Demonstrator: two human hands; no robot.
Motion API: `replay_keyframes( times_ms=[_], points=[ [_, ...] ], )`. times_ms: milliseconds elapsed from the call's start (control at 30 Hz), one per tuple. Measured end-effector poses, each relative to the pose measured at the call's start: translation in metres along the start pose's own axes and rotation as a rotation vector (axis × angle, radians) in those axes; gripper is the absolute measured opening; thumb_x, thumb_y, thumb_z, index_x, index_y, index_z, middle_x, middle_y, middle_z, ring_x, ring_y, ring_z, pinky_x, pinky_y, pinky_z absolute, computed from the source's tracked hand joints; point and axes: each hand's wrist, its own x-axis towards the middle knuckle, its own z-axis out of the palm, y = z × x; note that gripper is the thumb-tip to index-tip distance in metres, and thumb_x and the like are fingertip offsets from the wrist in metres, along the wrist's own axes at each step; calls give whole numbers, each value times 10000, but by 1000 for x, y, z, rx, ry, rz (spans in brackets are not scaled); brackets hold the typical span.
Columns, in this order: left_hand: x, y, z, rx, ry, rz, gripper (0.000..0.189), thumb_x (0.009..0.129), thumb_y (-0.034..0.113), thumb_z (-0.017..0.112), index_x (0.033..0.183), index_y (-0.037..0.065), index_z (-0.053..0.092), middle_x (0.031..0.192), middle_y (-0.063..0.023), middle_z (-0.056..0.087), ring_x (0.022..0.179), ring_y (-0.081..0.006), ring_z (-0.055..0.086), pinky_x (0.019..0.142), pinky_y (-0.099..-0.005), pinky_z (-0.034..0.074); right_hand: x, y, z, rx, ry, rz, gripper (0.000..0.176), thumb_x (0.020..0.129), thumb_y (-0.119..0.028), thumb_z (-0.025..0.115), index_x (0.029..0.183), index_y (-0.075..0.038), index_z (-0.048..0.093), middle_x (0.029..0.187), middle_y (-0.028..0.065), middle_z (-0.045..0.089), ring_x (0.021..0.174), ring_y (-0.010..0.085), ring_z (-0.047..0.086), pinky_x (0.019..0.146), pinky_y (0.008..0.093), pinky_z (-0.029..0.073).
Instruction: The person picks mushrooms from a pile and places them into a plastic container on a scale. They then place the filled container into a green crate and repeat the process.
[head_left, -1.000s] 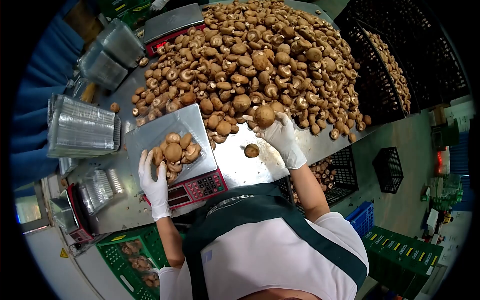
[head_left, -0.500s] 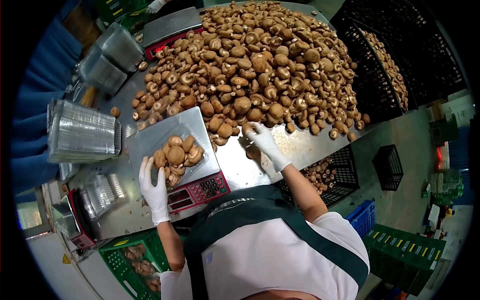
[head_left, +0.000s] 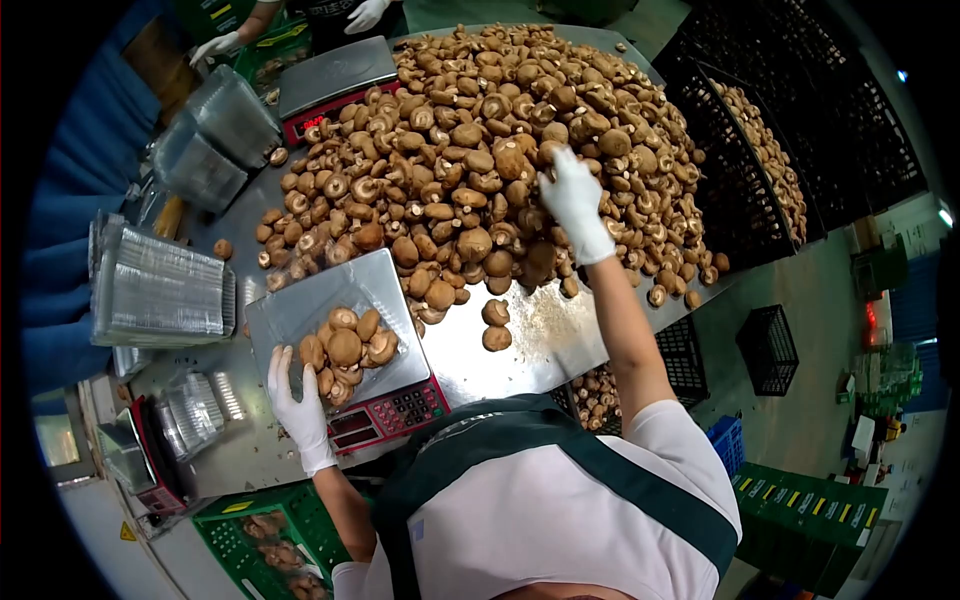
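White-gloved, my left hand rests at the left front edge of the scale, fingers stretched beside a clear plastic tray on its plate. Several brown shiitake mushrooms sit in that tray. My right hand, also gloved, reaches over the large heap of shiitake mushrooms, its fingers apart and fingertips down at the mushrooms. Whether it touches one is hard to make out. Two loose mushrooms lie on the bare metal between the scale and the heap.
Stacks of clear trays stand on the left. A second scale is at the back, near another person's gloved hands. Black crates flank the right side. A green crate with packed mushrooms sits below left.
My right hand has moved forward and right, from the table's front area onto the heap. The mushroom it held now lies beside another. Another person's hands have come further into view.
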Motion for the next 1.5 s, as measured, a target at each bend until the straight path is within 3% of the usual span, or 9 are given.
replay_keyframes(
  times_ms=[167, 300, 433, 633, 800, 900, 967, 1100, 1500],
  points=[
    [-8, 4, -6, 21, 70, -43, 332, 816, 27, 620, 1147, 12, 594, 1265, -139, 531, 1187, -277, 487, 1011, -363, 369, 50, 34, 17, -53, -325, 96, 463, 814, -379, 631, 1195, -129, 554, 951, 133, 671, 879, 297, 645, 736, 417, 516],
    [-15, -1, -7, 28, 89, -100, 329, 813, 31, 626, 1140, 7, 598, 1261, -142, 536, 1178, -278, 495, 1007, -363, 373, 33, 33, 17, 764, -254, 305, 487, 886, -345, 590, 1275, -59, 521, 1043, 123, 664, 906, 199, 635, 746, 330, 488],
    [-12, 1, -8, 43, 84, -76, 329, 808, 45, 642, 1134, 15, 607, 1245, -143, 549, 1156, -279, 513, 994, -361, 385, -8, -5, 11, 1755, -601, 626, 331, 913, -309, 571, 1109, -43, 590, 953, 40, 643, 786, 165, 609, 617, 297, 485],
    [0, 0, -16, 24, 113, -11, 338, 806, 106, 659, 1136, 48, 614, 1236, -135, 555, 1146, -282, 521, 978, -356, 401, -60, -97, -23, 1907, -1020, 618, 304, 933, -292, 538, 1055, -22, 603, 887, 72, 650, 694, 186, 622, 597, 290, 506],
    [-3, -19, -29, 35, 154, 1, 357, 785, 101, 674, 1134, 60, 615, 1231, -122, 553, 1139, -284, 520, 969, -362, 412, -103, -179, -63, 1375, -1003, 14, 386, 858, -218, 638, 1191, -30, 580, 1074, 88, 647, 924, 131, 601, 818, 279, 493],
    [-8, -31, -37, 12, 166, -16, 354, 780, 97, 680, 1127, 60, 618, 1233, -115, 552, 1139, -278, 522, 967, -358, 416, -129, -215, -59, 1189, -512, -678, 494, 688, -120, 737, 1155, -43, 595, 1168, 126, 617, 956, 230, 598, 832, 324, 496],
    [-9, -39, -39, -57, 169, -55, 358, 779, 96, 682, 1130, 62, 618, 1231, -114, 554, 1142, -274, 521, 969, -355, 417, -134, -230, -60, 1247, -533, -795, 476, 691, -52, 719, 1149, -27, 590, 1235, 145, 570, 1011, 257, 584, 896, 323, 473],
    [-8, -45, -46, -63, 176, -50, 357, 779, 91, 682, 1129, 61, 620, 1229, -114, 555, 1143, -271, 521, 968, -354, 419, -151, -232, -37, 1821, -1131, -73, 546, 834, -120, 680, 1302, 11, 432, 1262, 101, 517, 1173, 193, 500, 984, 315, 418],
    [1, -46, -35, -78, 149, 0, 347, 775, 106, 688, 1111, 43, 624, 1205, -123, 573, 1106, -281, 548, 945, -350, 432, -143, -222, -33, 1986, -1272, 228, 612, 847, -175, 668, 1343, 28, 372, 1267, 132, 519, 1132, 203, 541, 949, 309, 454]
  ],
)
